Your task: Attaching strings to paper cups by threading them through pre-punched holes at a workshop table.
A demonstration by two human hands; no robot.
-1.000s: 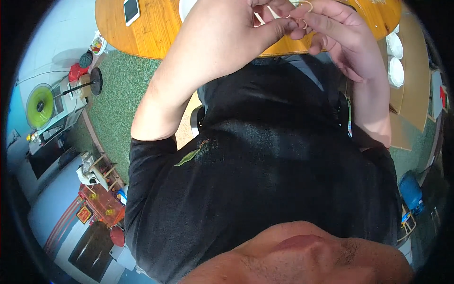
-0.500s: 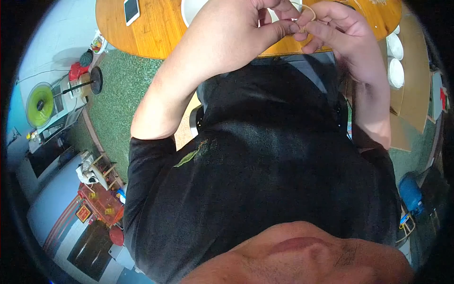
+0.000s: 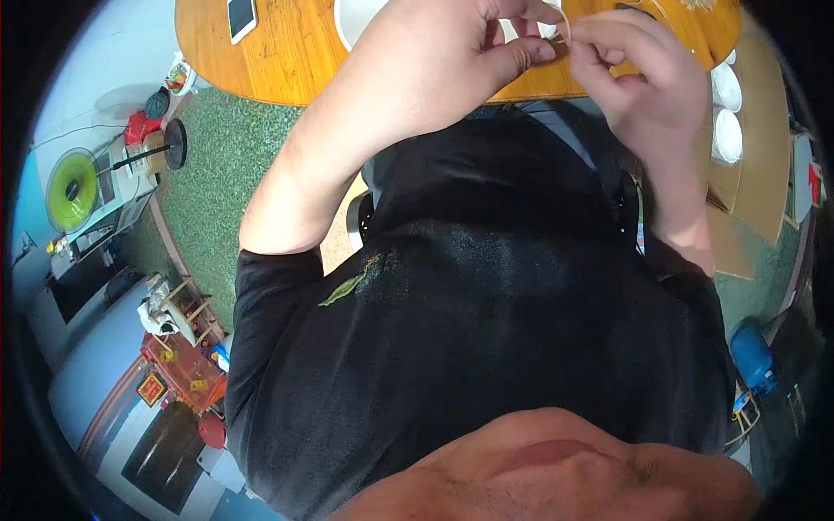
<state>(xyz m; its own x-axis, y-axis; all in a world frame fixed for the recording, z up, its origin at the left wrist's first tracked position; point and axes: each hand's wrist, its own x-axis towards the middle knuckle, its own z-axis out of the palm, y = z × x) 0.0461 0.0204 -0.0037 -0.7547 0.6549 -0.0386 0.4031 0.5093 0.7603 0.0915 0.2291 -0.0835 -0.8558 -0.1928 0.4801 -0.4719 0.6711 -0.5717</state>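
Above the near edge of the wooden table, my left hand [image 3: 499,43] is curled, its thumb and forefinger bent toward each other with a small gap at the tips. A thin pale cord [image 3: 567,26] shows as a short curve against the left forefinger's tip. My right hand [image 3: 651,74] pinches this cord between thumb and forefinger, its other fingers folded in. The cord's far part is hidden behind the fingers. Behind my left hand and wrist stands a white basin [image 3: 349,19], mostly covered by the arm.
On the left of the wooden table [image 3: 287,65] lies a phone [image 3: 241,17]. White bowls [image 3: 727,135] stand by brown cardboard [image 3: 756,182] at the right. A green fan [image 3: 73,191] is at far left over green flooring [image 3: 217,165]. A leaf [image 3: 345,289] clings to my black shirt.
My right hand has turned and closed up, its spread fingers now folded, and its fingertips have shifted upward. The cord's wide loop has become a short curve. My left hand has barely moved.
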